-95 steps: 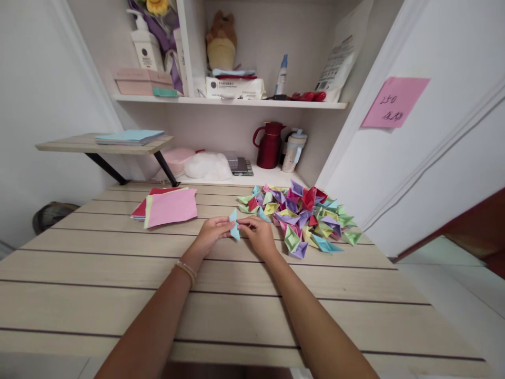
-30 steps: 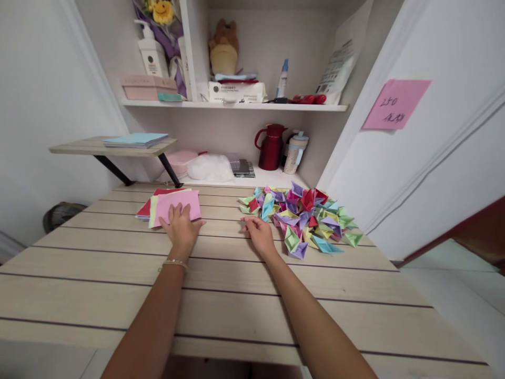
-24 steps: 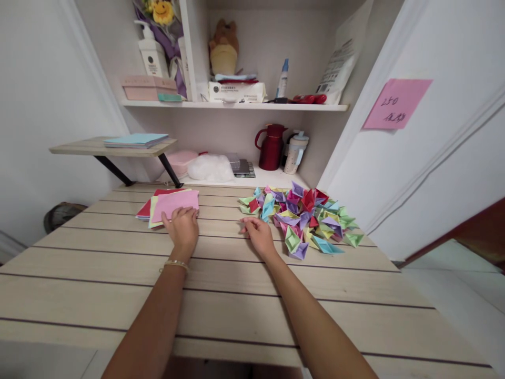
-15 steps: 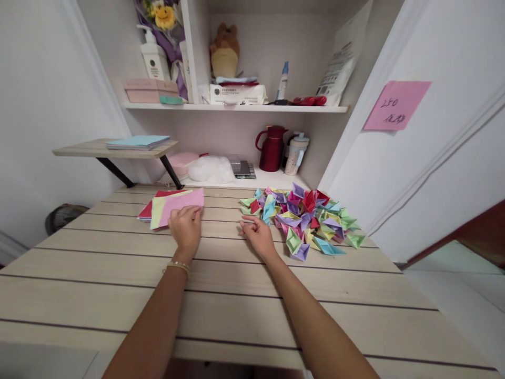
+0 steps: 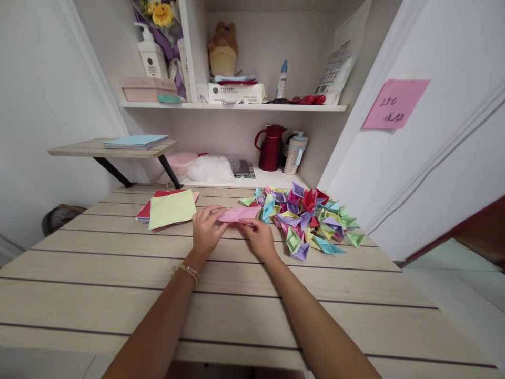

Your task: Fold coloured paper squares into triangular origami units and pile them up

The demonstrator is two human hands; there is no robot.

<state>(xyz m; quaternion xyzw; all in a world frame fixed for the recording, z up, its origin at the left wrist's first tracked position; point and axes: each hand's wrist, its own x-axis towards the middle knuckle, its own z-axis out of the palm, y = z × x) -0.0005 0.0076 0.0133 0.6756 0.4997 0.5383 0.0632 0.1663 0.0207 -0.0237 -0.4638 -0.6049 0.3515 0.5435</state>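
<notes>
A pink paper sheet [image 5: 238, 213] is held just above the wooden table [image 5: 221, 295] between both hands. My left hand [image 5: 205, 233] pinches its left end, fingers closed on it. My right hand [image 5: 260, 236] grips its right end from below. To the left lies a stack of flat coloured sheets [image 5: 168, 209] with a yellow-green sheet on top. To the right sits a pile of folded paper shapes [image 5: 305, 216] in several colours, close to my right hand.
Behind the table a low ledge holds a red jug [image 5: 270, 147], a white cup [image 5: 295, 152] and a pink box [image 5: 181, 161]. A small side shelf [image 5: 106, 148] carries blue sheets. A pink note [image 5: 394, 103] is stuck on the white door at right.
My left hand pulled the pink top sheet off the stack and carried it right to the table's middle. My right hand took its other end. The yellow-green sheet now tops the stack.
</notes>
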